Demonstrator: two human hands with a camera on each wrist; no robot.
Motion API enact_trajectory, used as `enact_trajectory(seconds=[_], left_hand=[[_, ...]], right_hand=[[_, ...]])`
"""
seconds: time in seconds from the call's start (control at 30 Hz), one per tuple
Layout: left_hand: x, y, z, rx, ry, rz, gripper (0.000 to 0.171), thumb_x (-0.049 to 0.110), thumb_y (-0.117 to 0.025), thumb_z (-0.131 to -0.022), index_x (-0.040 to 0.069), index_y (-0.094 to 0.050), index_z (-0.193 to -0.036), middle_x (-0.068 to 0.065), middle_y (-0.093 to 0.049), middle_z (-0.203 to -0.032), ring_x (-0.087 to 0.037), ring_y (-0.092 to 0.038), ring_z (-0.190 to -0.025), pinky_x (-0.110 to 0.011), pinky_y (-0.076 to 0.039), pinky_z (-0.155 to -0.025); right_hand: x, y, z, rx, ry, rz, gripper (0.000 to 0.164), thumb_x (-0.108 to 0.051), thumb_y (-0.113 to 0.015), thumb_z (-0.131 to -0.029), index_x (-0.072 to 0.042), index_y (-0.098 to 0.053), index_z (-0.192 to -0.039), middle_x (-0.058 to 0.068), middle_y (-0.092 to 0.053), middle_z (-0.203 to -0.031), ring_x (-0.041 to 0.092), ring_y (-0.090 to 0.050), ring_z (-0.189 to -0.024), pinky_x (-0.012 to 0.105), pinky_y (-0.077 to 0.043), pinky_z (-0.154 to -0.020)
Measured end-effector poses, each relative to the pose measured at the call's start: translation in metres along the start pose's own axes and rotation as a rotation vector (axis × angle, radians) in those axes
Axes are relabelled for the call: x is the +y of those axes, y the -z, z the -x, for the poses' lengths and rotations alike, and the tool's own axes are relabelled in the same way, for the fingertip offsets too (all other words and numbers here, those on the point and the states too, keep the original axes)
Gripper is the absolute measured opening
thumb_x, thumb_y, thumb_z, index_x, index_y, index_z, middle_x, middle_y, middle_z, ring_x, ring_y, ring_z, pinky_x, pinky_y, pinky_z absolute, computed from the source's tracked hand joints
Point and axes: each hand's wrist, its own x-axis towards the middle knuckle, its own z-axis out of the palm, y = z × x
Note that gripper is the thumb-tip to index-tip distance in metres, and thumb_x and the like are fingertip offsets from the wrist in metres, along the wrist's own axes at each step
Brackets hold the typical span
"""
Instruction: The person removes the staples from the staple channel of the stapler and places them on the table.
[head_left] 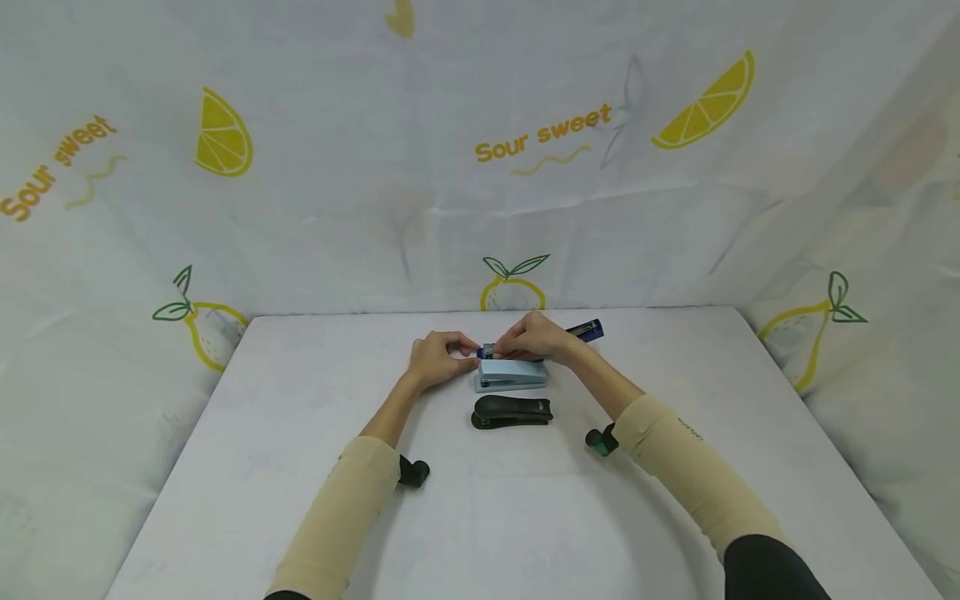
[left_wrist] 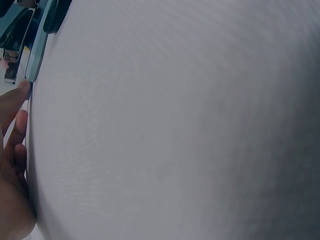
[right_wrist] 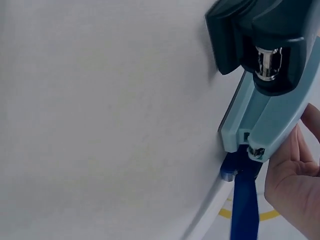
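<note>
A dark blue stapler (head_left: 588,331) lies behind the others with its top swung far open to the right. Its left end sits between the thumb and index finger of my left hand (head_left: 437,360). My right hand (head_left: 536,337) bends over the middle of this stapler, fingertips together down at its magazine (head_left: 488,351); what lies under those fingertips is hidden. Just in front stands a light blue stapler (head_left: 512,374), closed, close to both hands. The right wrist view shows the dark blue stapler's raised part (right_wrist: 245,205) beside my right hand (right_wrist: 295,175).
A black stapler (head_left: 512,412) rests nearest to me, in front of the light blue one. All three are lined up on the white table (head_left: 480,517). Behind the table's far edge hangs a white cloth (head_left: 337,167) printed with lemons.
</note>
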Motion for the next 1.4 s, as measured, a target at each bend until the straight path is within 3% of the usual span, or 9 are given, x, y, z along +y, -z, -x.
enact_trajectory(seconds=[0.23,0.43,0.93,1.03,1.23,1.4], left_hand=[[0.0021,-0.0020,-0.0026,0.004,-0.004,0.000,0.022,0.035,-0.084,-0.092,0.025,-0.085,-0.113,0.002,-0.077,-0.095,-0.015,-0.058,-0.089,-0.034,-0.031,-0.084],[0.0010,0.0006,-0.0015,0.004,-0.005,0.002,0.022,0.035,-0.084,-0.092,0.025,-0.085,-0.112,0.002,-0.077,-0.094,-0.014,-0.058,-0.089,-0.034,-0.031,-0.084],[0.0015,0.0027,0.0005,0.008,0.007,0.000,0.022,0.037,-0.085,-0.091,0.026,-0.085,-0.110,0.004,-0.078,-0.095,-0.015,-0.060,-0.091,-0.037,-0.031,-0.088],[0.0019,0.0016,0.0002,0.004,0.004,-0.001,0.022,0.037,-0.085,-0.091,0.026,-0.085,-0.111,0.003,-0.078,-0.095,-0.014,-0.060,-0.091,-0.036,-0.032,-0.088],[0.0036,0.0017,-0.0006,0.003,0.002,0.005,0.023,0.036,-0.084,-0.091,0.026,-0.085,-0.112,0.002,-0.077,-0.095,-0.015,-0.058,-0.090,-0.037,-0.031,-0.088],[0.0018,0.0017,0.0000,0.005,0.013,-0.003,0.023,0.036,-0.085,-0.090,0.026,-0.085,-0.111,0.003,-0.078,-0.094,-0.014,-0.058,-0.089,-0.037,-0.030,-0.088]], right_hand=[[-0.0067,0.0000,0.0054,0.027,0.037,0.129,0.024,-0.012,-0.068,-0.106,0.006,-0.079,-0.118,0.019,-0.084,-0.113,0.007,-0.078,-0.088,0.022,-0.062,-0.079],[-0.0057,0.0003,0.0055,0.038,0.051,0.167,0.022,-0.011,-0.071,-0.105,0.006,-0.081,-0.114,0.017,-0.084,-0.110,0.006,-0.076,-0.085,0.021,-0.061,-0.077],[-0.0002,0.0001,-0.0025,-0.015,-0.006,-0.035,0.026,-0.010,-0.068,-0.107,0.008,-0.078,-0.122,0.015,-0.085,-0.111,0.008,-0.080,-0.089,0.020,-0.062,-0.078],[-0.0031,-0.0020,-0.0019,-0.017,0.003,-0.011,0.025,-0.010,-0.067,-0.107,0.008,-0.078,-0.120,0.016,-0.084,-0.111,0.008,-0.080,-0.090,0.021,-0.063,-0.079],[-0.0086,0.0011,0.0030,0.002,0.030,0.140,0.025,-0.012,-0.068,-0.106,0.007,-0.079,-0.118,0.015,-0.085,-0.108,0.007,-0.078,-0.087,0.024,-0.063,-0.081],[-0.0074,0.0051,0.0026,-0.030,0.010,0.122,0.025,-0.010,-0.067,-0.107,0.008,-0.078,-0.120,0.016,-0.084,-0.110,0.007,-0.078,-0.086,0.022,-0.062,-0.077]])
